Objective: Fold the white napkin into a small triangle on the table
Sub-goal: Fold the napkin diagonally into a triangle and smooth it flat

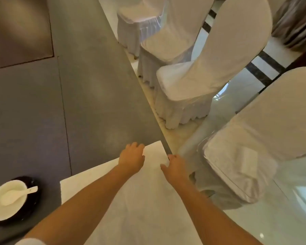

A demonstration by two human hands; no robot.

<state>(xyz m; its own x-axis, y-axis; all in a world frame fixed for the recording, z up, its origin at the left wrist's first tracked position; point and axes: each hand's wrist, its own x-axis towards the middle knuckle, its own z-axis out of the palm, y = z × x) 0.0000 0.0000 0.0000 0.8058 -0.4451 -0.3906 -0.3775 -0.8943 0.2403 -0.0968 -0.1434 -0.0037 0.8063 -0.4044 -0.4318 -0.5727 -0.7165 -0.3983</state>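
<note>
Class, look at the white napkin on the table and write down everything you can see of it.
The white napkin is a large cloth-like sheet lying flat on the grey table, along its edge, not yet a triangle. Its surface looks smooth and faintly patterned. The left hand rests on its far end; the right hand takes that end's edge by the table's rim. Both forearms cross over it.

A grey counter fills the left of the view, its edge running from twelve o'clock down toward five. A white napkin lies spread flat on it at six o'clock, reaching the edge. At eight o'clock sits a dark saucer carrying a white bowl with a white spoon in it.
</note>
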